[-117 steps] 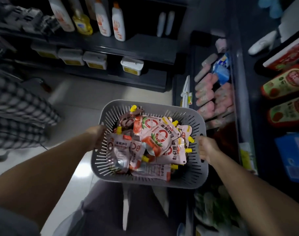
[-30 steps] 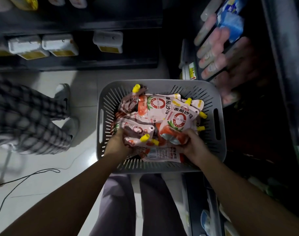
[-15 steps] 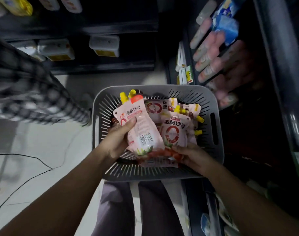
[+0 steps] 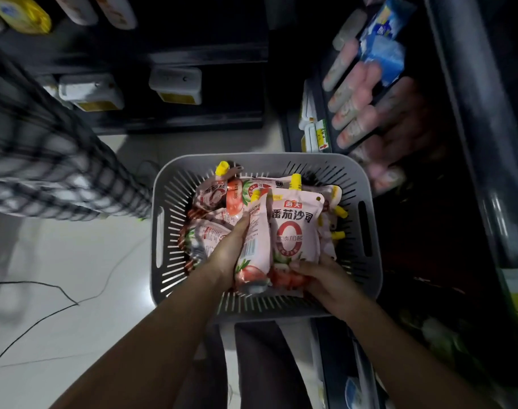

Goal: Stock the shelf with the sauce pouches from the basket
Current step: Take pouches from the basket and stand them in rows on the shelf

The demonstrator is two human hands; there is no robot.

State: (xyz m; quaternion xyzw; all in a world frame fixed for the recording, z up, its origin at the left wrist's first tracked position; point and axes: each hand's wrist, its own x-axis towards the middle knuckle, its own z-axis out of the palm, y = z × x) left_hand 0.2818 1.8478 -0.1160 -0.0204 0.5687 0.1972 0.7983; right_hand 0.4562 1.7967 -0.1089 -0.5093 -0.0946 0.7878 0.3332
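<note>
view: head
basket (image 4: 367, 184): grey, slotted, heaped with sauce pouches (image 4: 210, 196)
left hand (image 4: 226, 255): grip curled round side-on pouch (image 4: 256, 243), top pointing away from the person
right hand (image 4: 319, 276): grip pinches bottom of front-facing pouch (image 4: 296, 231), long axis likewise, over the basket

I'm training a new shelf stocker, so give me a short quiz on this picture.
1. True or false: the grey basket is empty.
2. The spout caps on the sauce pouches are: A yellow, B green, C blue.
3. Which holds a pouch with its printed front towards the camera: the left hand or the right hand?
Key: 1 false; 2 A; 3 right hand.
</note>
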